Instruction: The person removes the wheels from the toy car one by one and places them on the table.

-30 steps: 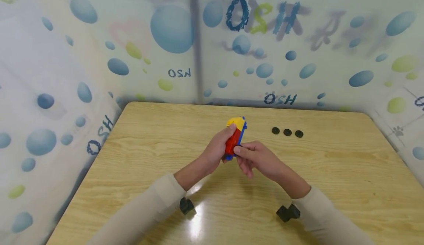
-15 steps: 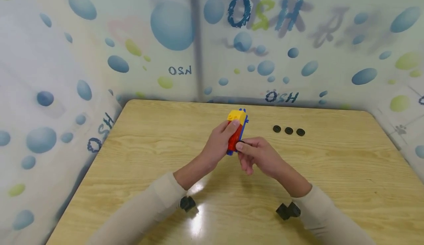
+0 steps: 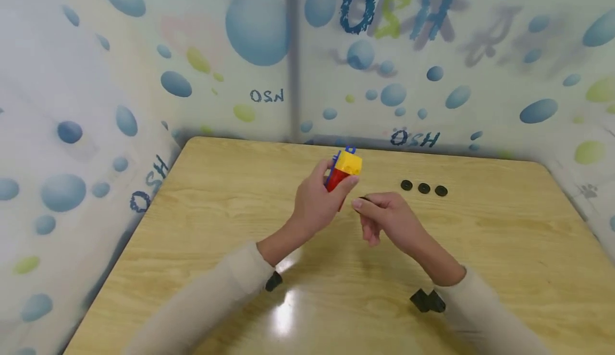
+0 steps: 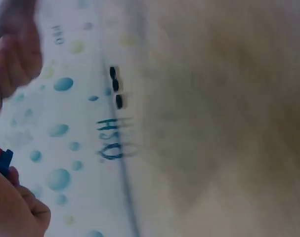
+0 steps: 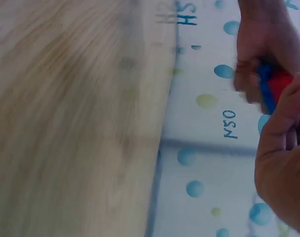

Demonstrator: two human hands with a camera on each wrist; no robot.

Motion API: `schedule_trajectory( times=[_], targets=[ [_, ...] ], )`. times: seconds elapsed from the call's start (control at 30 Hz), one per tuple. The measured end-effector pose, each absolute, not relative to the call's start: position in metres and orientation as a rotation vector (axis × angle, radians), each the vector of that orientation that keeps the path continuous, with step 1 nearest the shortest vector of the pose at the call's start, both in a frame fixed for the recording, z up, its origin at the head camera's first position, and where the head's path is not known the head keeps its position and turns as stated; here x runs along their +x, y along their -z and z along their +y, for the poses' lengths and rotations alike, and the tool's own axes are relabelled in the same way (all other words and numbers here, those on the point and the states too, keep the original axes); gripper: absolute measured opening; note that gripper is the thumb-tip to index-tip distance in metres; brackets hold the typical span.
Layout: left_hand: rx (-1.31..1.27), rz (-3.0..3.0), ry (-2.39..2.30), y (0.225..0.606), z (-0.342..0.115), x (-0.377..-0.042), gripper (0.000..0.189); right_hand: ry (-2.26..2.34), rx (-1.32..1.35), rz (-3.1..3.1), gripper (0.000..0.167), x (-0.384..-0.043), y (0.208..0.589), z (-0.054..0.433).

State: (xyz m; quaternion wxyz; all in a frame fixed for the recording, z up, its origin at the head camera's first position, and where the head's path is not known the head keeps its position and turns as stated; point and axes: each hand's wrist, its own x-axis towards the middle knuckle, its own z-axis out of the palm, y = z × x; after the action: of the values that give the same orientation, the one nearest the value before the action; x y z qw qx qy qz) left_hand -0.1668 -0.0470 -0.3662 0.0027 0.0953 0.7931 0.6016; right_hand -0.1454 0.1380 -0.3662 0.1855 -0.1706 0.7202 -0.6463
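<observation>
My left hand grips a toy vehicle with a yellow end, a red body and a blue base. The toy is raised over the table, its yellow end pointing away and the blue base facing left. Fingers and thumb hide part of the red body. To its right, my right hand pinches a small black wheel between thumb and fingers, a short way apart from the toy. Most of that wheel is covered. In the right wrist view, the toy's blue and red parts show partly behind the right hand.
Three black wheels lie in a row on the wooden table, beyond and right of my right hand. A patterned wall covering rises behind the table's far edge.
My left hand has turned the toy, so its blue base faces left instead of right. The right hand has come away from the toy, keeping the wheel.
</observation>
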Motion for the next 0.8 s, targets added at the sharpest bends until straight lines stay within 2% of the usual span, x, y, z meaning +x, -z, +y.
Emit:
schedule_trajectory(
  times=[0.17, 0.33, 0.57, 0.8],
  targets=[
    [0.222, 2.407, -1.854, 0.381, -0.059, -0.169, 0.039, 1.872, -0.42, 2.013, 0.043, -0.146, 0.371, 0.162],
    [0.301, 2.341, -1.814, 0.381, -0.06, -0.168, 0.048, 2.03, -0.297, 1.912, 0.042, -0.155, 0.379, 0.186],
    [0.264, 2.232, -1.825, 0.379, -0.062, -0.17, 0.046, 1.998, -0.01, 1.98, 0.048, -0.166, 0.387, 0.218],
    [0.231, 2.22, -1.726, 0.378, -0.065, -0.17, 0.047, 1.988, 0.146, 1.981, 0.045, -0.181, 0.394, 0.262]
  ],
)
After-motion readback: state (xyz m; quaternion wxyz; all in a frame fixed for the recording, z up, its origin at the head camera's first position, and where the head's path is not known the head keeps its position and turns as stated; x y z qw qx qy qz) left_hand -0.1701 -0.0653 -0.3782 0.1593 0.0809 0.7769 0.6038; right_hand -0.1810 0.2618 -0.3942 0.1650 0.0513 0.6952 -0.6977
